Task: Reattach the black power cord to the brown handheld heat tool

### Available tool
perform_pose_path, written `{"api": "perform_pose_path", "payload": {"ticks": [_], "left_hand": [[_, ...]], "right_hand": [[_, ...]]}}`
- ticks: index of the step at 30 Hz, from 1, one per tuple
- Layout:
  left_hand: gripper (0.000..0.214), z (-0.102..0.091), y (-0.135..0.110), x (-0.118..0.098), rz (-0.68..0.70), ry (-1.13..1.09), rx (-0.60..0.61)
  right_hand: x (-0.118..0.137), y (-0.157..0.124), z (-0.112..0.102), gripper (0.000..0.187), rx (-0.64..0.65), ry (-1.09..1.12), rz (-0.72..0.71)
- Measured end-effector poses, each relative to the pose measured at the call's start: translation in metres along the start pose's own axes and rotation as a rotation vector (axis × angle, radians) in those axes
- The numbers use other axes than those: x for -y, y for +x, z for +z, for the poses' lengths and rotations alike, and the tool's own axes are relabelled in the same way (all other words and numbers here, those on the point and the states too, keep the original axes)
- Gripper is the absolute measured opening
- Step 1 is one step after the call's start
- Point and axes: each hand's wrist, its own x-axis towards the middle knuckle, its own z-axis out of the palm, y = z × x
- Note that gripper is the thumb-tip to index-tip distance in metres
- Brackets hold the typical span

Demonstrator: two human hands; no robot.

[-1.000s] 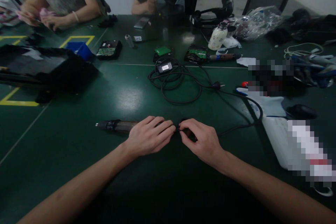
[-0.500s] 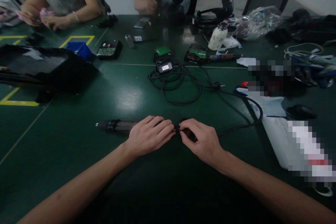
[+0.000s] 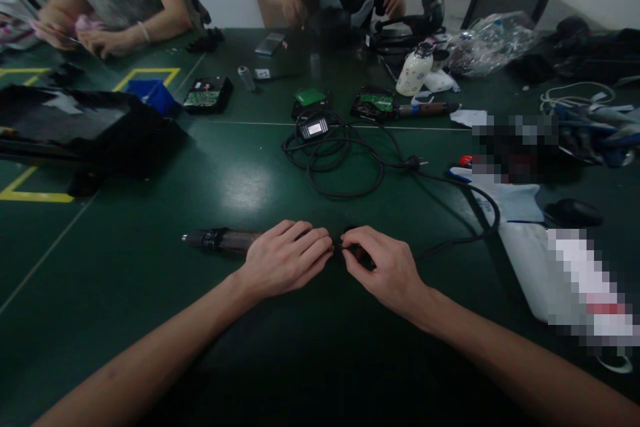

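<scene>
A long dark electric screwdriver [image 3: 220, 240] lies flat on the green table [image 3: 150, 293], its tip pointing left. My left hand [image 3: 285, 260] is wrapped over the rear end of its barrel. My right hand [image 3: 383, 267] pinches the black cable plug [image 3: 350, 250] right at that rear end, fingertips curled and nearly touching my left fingers. The cable [image 3: 470, 227] runs away to the right and loops back to a power adapter [image 3: 314, 127].
A coiled black cord [image 3: 340, 160] lies behind my hands. Hard drives with green boards [image 3: 207, 95], a blue bin [image 3: 150, 93], a black bag [image 3: 85, 127], a white bottle [image 3: 414, 70] and a mouse [image 3: 573, 212] sit around. Two other people work at the far edge.
My hands and the screwdriver have stayed put. The person across the table has shifted and lowered both hands toward the table.
</scene>
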Motion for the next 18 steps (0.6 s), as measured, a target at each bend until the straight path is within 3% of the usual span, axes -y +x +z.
{"api": "perform_pose_path", "payload": {"ticks": [18], "left_hand": [[0.023,0.0008,-0.0002,0.0004,-0.016,0.028,-0.022]], "right_hand": [[-0.0014,-0.0009,0.0014,0.011,-0.013,0.001,-0.006]]}}
